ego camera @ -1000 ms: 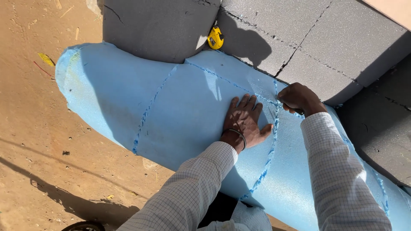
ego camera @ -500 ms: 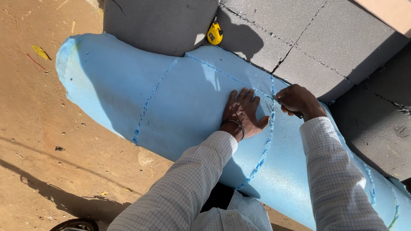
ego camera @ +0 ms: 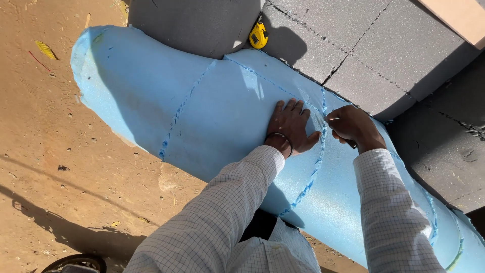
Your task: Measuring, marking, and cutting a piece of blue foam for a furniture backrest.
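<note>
The left hand lies flat, fingers spread, on the blue foam sheet. Just right of those fingers, the right hand is clenched around a thin blade at the ragged cut line. A yellow tape measure sits well beyond both, on grey foam blocks.

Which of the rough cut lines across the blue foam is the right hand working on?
The line running between left hand and right hand; the other clear line lies far left, untouched.
</note>
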